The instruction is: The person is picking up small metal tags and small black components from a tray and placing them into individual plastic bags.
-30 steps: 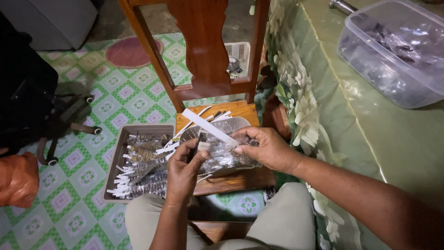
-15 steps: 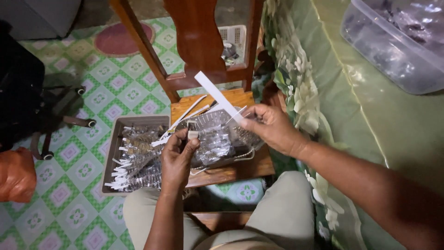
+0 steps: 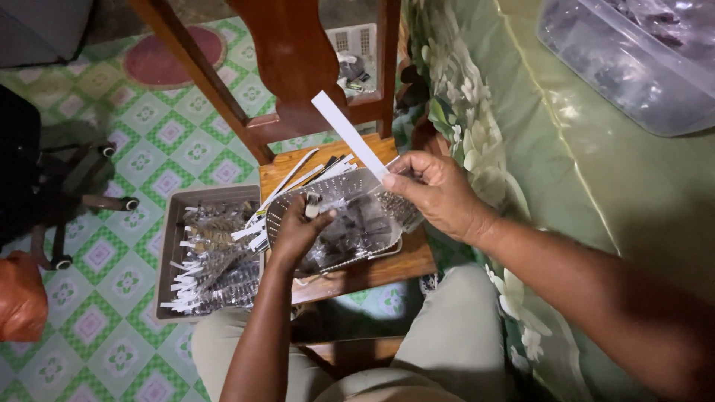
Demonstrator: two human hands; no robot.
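My right hand [image 3: 439, 193] pinches the lower end of a long white paper strip [image 3: 348, 134] that slants up and to the left. My left hand [image 3: 299, 229] holds a small clear packet with a dark and white top [image 3: 313, 205], just over a perforated metal basket [image 3: 387, 202]. The basket sits on a wooden chair seat [image 3: 380, 269] and holds several clear plastic packets. More white strips [image 3: 298, 177] lie on the seat behind the basket.
A grey tray [image 3: 170, 246] at the left is filled with several sealed packets with white tops. The chair back [image 3: 290, 67] rises ahead. A clear plastic tub [image 3: 633, 67] stands on a green floral cloth [image 3: 566, 186] at the right. An orange bag [image 3: 21, 298] lies on the patterned floor.
My right hand has lifted the white strip a little higher and away from the basket. My left hand stays over the basket with the packet. The view has shifted slightly.
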